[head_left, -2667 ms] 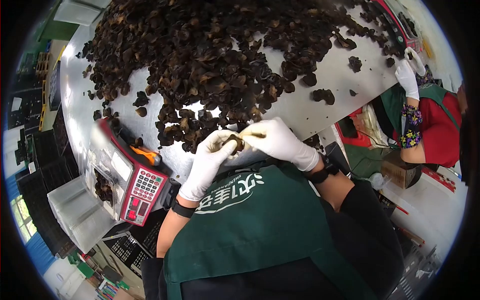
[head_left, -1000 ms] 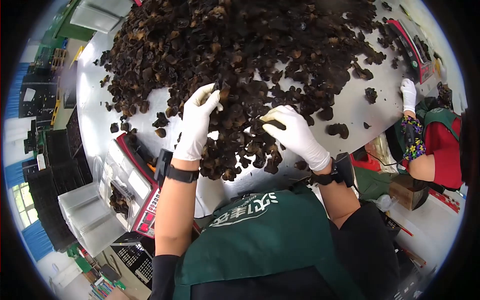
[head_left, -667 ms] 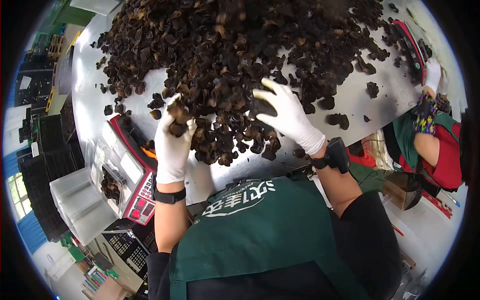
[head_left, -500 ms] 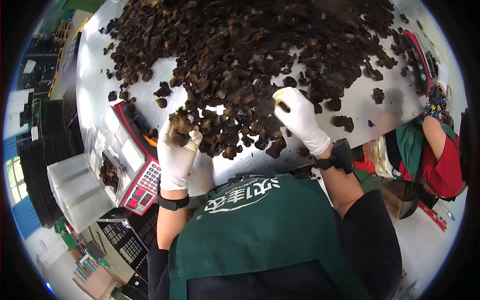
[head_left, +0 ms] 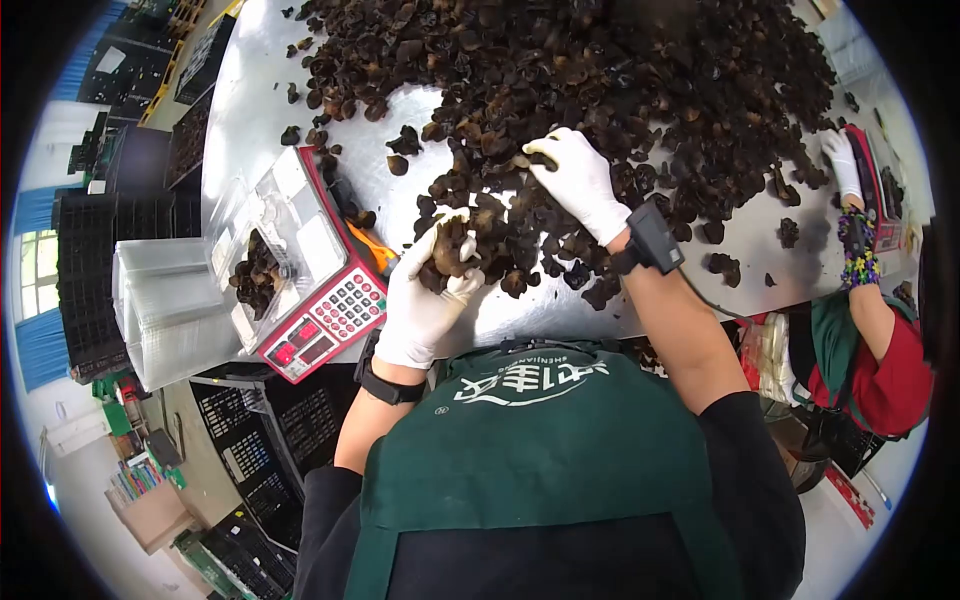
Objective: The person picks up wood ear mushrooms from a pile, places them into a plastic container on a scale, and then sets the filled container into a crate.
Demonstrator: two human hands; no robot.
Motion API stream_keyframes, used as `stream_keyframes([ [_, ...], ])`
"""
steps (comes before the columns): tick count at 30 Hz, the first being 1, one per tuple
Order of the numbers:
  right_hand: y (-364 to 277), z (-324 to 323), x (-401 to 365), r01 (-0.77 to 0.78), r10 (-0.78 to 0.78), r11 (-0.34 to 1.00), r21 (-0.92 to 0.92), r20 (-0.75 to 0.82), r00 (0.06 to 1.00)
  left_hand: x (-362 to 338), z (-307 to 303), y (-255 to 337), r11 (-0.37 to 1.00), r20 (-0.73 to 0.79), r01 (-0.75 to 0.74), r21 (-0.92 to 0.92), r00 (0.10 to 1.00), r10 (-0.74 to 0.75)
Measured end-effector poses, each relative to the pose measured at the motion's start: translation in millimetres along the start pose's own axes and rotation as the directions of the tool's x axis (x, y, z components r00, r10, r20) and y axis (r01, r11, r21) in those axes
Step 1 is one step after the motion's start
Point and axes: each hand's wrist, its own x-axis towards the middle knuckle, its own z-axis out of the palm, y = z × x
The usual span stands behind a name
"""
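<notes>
Dark brown wood ear mushrooms (head_left: 460, 60) lie heaped across the metal table, with looser pieces at its near side. My left hand (head_left: 425, 305), in a white glove, cups several wood ear mushrooms (head_left: 452, 250) between thumb and fingers, close to the scale. Over the near edge of the heap, my gloved right hand (head_left: 582, 185) has its fingers curled together. Whatever sits at those fingertips is too small and dark to make out. A red and white digital scale (head_left: 352, 308) stands left of my left hand, bearing a clear plastic box with some mushrooms.
Nested clear plastic boxes (head_left: 165, 310) stand left of the scale. An orange object (head_left: 370, 245) lies behind it. At the right, a co-worker's gloved hand (head_left: 842, 162) is beside another red scale (head_left: 888, 235). Black crates (head_left: 265, 430) stand below the table's left side.
The view has shifted, moving the table and scale rightward in the picture. My left hand still holds mushrooms, now nearer my right hand. The co-worker's hand has moved beside the far scale.
</notes>
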Motion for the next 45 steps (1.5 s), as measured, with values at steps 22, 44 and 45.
stream_keyframes([
  [22, -157.0, -11.4, 58.7, -0.415, 0.138, -0.402, 0.817, 0.501, 0.854, -126.6, -27.5, 119.6, 0.689, 0.042, -0.392, 0.610, 0.884, 0.466],
  [44, -354.3, 128.2, 75.4, 0.143, -0.499, 0.498, 0.855, 0.149, 0.854, -158.5, -95.4, 218.7, -0.486, 0.455, 0.008, 0.874, 0.336, 0.825],
  [45, -357.1, 125.6, 75.6, 0.238, -0.544, 0.546, 0.803, 0.123, 0.830, -158.3, -94.3, 220.2, -0.504, 0.472, 0.005, 0.863, 0.347, 0.811],
])
